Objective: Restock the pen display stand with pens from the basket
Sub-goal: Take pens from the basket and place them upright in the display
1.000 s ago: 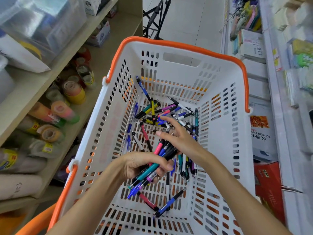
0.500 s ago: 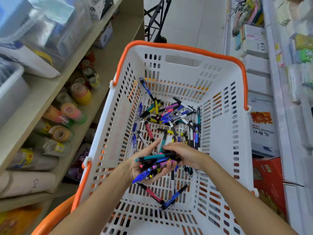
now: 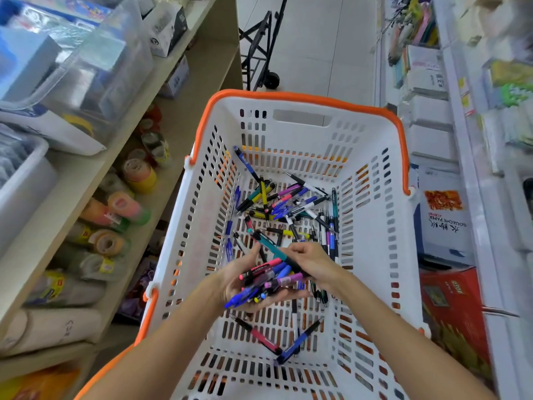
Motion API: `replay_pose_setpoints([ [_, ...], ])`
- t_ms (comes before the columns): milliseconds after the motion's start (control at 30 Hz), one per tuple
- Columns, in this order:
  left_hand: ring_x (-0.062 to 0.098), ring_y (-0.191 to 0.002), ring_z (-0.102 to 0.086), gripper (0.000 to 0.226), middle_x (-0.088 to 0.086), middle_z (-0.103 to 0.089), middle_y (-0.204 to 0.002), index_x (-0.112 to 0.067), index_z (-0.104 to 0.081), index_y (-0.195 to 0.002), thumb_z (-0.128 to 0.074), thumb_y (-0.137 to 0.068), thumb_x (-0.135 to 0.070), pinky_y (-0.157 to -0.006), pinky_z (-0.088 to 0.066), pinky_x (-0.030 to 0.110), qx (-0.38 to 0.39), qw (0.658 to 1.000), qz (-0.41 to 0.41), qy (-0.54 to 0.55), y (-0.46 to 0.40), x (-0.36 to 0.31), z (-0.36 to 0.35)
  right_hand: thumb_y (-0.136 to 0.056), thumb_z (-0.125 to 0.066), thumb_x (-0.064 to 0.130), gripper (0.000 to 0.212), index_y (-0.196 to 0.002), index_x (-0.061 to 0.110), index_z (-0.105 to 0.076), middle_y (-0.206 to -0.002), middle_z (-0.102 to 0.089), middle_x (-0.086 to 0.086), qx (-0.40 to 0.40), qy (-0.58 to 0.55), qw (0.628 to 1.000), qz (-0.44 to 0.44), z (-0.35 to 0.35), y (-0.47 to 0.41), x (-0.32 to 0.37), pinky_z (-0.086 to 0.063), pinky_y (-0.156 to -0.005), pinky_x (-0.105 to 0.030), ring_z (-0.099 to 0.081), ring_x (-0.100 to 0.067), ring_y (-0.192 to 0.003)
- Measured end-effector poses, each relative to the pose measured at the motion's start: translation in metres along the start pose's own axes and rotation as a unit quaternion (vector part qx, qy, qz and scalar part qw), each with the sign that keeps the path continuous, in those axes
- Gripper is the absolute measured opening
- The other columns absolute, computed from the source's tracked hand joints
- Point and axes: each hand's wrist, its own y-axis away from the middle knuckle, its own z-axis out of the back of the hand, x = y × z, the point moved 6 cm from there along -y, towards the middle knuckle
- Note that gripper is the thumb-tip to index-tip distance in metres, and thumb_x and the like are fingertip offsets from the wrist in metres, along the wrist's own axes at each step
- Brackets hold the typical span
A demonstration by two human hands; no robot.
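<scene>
Together, two hands (image 3: 288,272) hold one pen bundle (image 3: 269,280).

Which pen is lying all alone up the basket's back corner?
The blue pen. It leans up the far left corner of the basket, apart from the pile on the floor and the bunch in the hands.

Rolls of tape (image 3: 135,180) lie on a low shelf at 9 o'clock. Above them sit clear plastic boxes (image 3: 86,62). A black folding cart (image 3: 259,56) stands on the floor at 12 o'clock. At 3 o'clock is a red box (image 3: 452,307), with a white paper pack (image 3: 441,215) just above it.
</scene>
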Motion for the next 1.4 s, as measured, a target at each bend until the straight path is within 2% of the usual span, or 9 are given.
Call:
replay_pose_setpoints([
  [167, 0.043, -0.079, -0.069, 0.079, 0.036, -0.059, -0.115, 0.009, -0.062, -0.114, -0.032, -0.093, -0.062, -0.072, -0.054, 0.047, -0.05, 0.996, -0.072, 0.023, 0.005, -0.019, 0.017, -0.088, -0.063, 0.028, 0.024, -0.09, 0.005, -0.067, -0.069, -0.064, -0.005, -0.106, -0.109, 0.988, -0.001, 0.022, 0.002, 0.002, -0.042, -0.046, -0.017, -0.054, -0.008, -0.046],
  [300, 0.021, -0.106, -0.061, 0.035, 0.012, -0.057, -0.133, -0.006, -0.048, -0.134, -0.042, -0.1, -0.011, -0.083, -0.054, 0.037, -0.188, 0.944, -0.251, -0.105, 0.01, -0.031, 0.029, -0.087, -0.065, 0.028, 0.027, -0.093, 0.001, -0.065, -0.072, -0.06, -0.008, -0.22, -0.251, 0.943, -0.011, 0.031, 0.009, 0.003, -0.038, -0.036, -0.013, -0.052, -0.004, -0.042],
  [367, 0.018, -0.127, -0.046, 0.067, 0.004, -0.04, -0.15, -0.013, -0.032, -0.146, -0.061, -0.087, -0.002, -0.105, -0.04, 0.038, -0.175, 0.921, -0.272, -0.219, 0.008, -0.026, 0.015, -0.085, -0.069, 0.028, 0.022, -0.078, 0.007, -0.064, -0.071, -0.061, -0.006, -0.304, -0.266, 0.915, -0.011, 0.034, 0.012, 0.005, -0.046, -0.044, -0.018, -0.056, -0.011, -0.056],
  [467, 0.017, -0.145, -0.018, 0.118, -0.003, -0.021, -0.157, -0.019, -0.008, -0.153, -0.083, -0.063, -0.036, -0.119, -0.01, 0.044, -0.097, 0.907, -0.296, -0.282, 0.006, -0.02, -0.022, -0.086, -0.069, 0.031, 0.025, -0.071, 0.01, -0.067, -0.065, -0.063, -0.003, -0.417, -0.17, 0.891, 0.052, 0.031, 0.019, 0.014, -0.048, -0.052, -0.024, -0.059, -0.015, -0.061],
  [600, 0.003, -0.108, -0.051, 0.029, -0.014, -0.069, -0.095, -0.018, -0.065, -0.106, -0.066, -0.085, -0.038, -0.104, -0.035, 0.026, -0.088, 0.909, -0.382, -0.141, 0.004, -0.031, -0.052, -0.087, -0.067, 0.032, 0.025, -0.075, 0.011, -0.065, -0.071, -0.064, 0.005, -0.467, -0.09, 0.859, 0.188, 0.008, 0.038, 0.035, -0.041, -0.058, -0.014, -0.058, -0.002, -0.066],
  [733, 0.019, -0.091, -0.064, 0.029, 0.012, -0.068, -0.097, -0.008, -0.071, -0.101, -0.063, -0.087, -0.033, -0.089, -0.05, 0.033, -0.127, 0.886, -0.446, -0.019, 0.005, -0.046, -0.042, -0.089, -0.065, 0.03, 0.027, -0.078, 0.006, -0.06, -0.075, -0.063, 0.003, -0.423, -0.103, 0.871, 0.229, -0.006, 0.041, 0.04, -0.047, -0.062, -0.009, -0.061, -0.001, -0.072],
  [1033, 0.021, -0.097, -0.07, 0.032, 0.008, -0.071, -0.113, -0.009, -0.066, -0.118, -0.054, -0.094, -0.027, -0.072, -0.058, 0.03, -0.063, 0.907, -0.404, -0.103, 0.018, -0.052, -0.035, -0.096, -0.051, 0.041, 0.029, -0.097, 0.014, -0.061, -0.092, -0.069, -0.009, -0.196, -0.214, 0.955, 0.062, -0.014, 0.043, 0.02, -0.053, -0.061, -0.026, -0.067, -0.019, -0.076],
  [1200, 0.018, -0.087, -0.068, 0.027, 0.008, -0.072, -0.103, -0.01, -0.07, -0.11, -0.061, -0.087, -0.022, -0.083, -0.051, 0.036, -0.029, 0.929, -0.339, -0.145, 0.031, -0.047, -0.022, -0.101, -0.036, 0.042, 0.035, -0.103, 0.018, -0.061, -0.107, -0.066, -0.002, -0.122, 0.033, 0.992, -0.003, 0.006, 0.051, 0.024, -0.048, -0.09, -0.031, -0.061, -0.017, -0.1],
  [1400, 0.019, -0.078, -0.064, 0.026, 0.007, -0.066, -0.086, -0.006, -0.063, -0.098, -0.07, -0.074, -0.013, -0.083, -0.053, 0.037, -0.024, 0.927, -0.195, -0.319, 0.043, -0.006, -0.03, -0.095, -0.039, 0.054, 0.05, -0.126, 0.017, -0.056, -0.111, -0.065, 0.0, -0.049, 0.042, 0.995, 0.083, -0.001, 0.054, 0.085, -0.048, -0.095, -0.035, -0.061, -0.017, -0.102],
])
